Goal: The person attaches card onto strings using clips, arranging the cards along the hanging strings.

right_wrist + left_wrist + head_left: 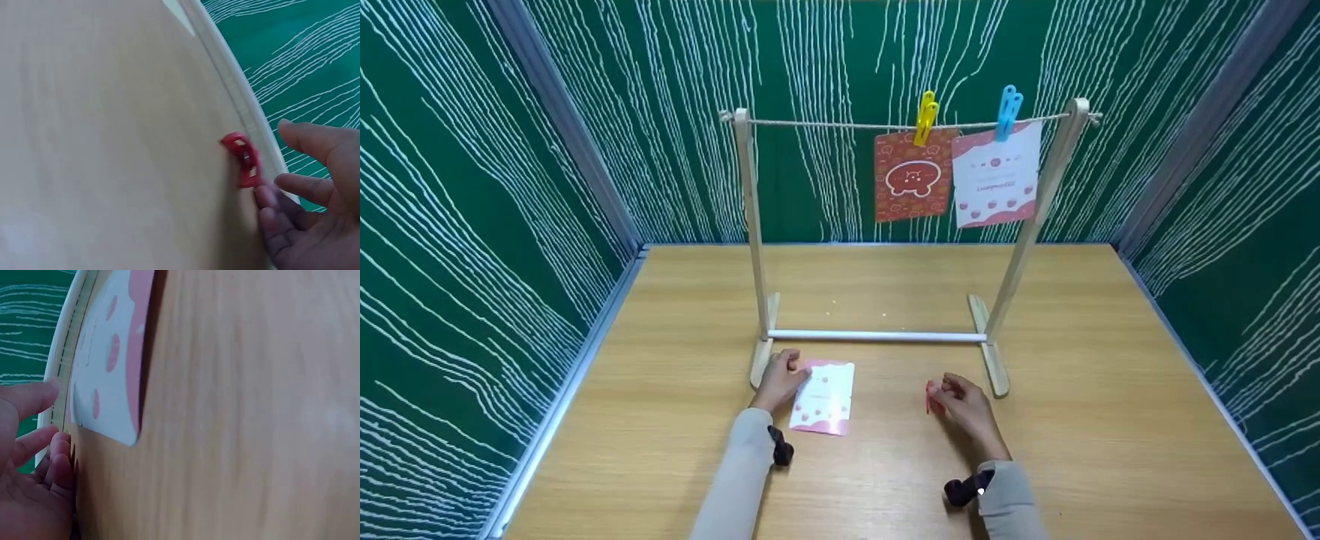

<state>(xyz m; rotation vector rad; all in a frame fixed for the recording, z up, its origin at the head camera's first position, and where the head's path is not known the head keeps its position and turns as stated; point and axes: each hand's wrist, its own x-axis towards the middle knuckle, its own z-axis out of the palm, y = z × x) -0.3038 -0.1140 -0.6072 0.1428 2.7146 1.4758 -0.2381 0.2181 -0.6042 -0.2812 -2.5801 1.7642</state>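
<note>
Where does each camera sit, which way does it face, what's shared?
Head: on the head, facing forward and down at the pale wooden rack; left grip, right grip and both light sleeves show.
Left wrist: on that wrist, facing the pink-and-white rectangular card; body: left grip only.
Right wrist: on that wrist, facing the small red clip; body: right grip only.
Shared: head and left wrist both show that card.

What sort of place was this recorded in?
Probably a recording booth: green walls with white lines stand around a wooden table, which holds a small clothesline rack.
</note>
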